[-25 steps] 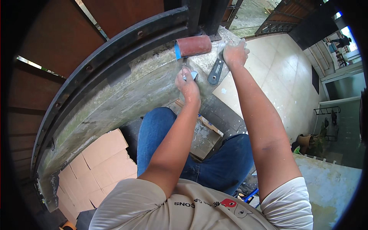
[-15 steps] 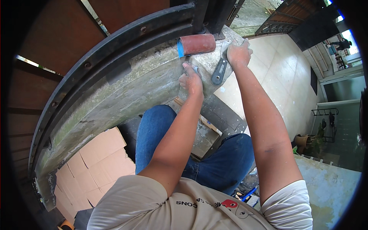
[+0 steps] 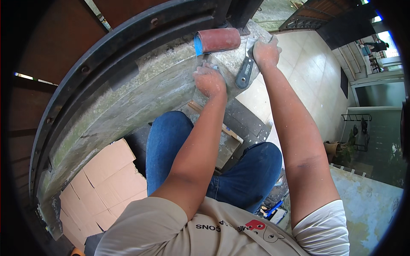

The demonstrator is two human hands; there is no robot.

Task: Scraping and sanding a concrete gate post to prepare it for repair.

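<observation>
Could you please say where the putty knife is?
In the head view, the putty knife is left of the right hand, below-right of the sandpaper roll.

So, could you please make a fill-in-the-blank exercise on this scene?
The roll on the ledge is reddish-brown outside and ____ inside.
The scraper lies to the ____ of the left hand.
The brown sheet at the picture's lower left is made of ____.
The shirt has ____ sleeves.

Missing words: blue; right; cardboard; short.

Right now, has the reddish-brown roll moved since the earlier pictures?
No: the roll lies in the same place beside the black post; the camera's view shifted.
</observation>
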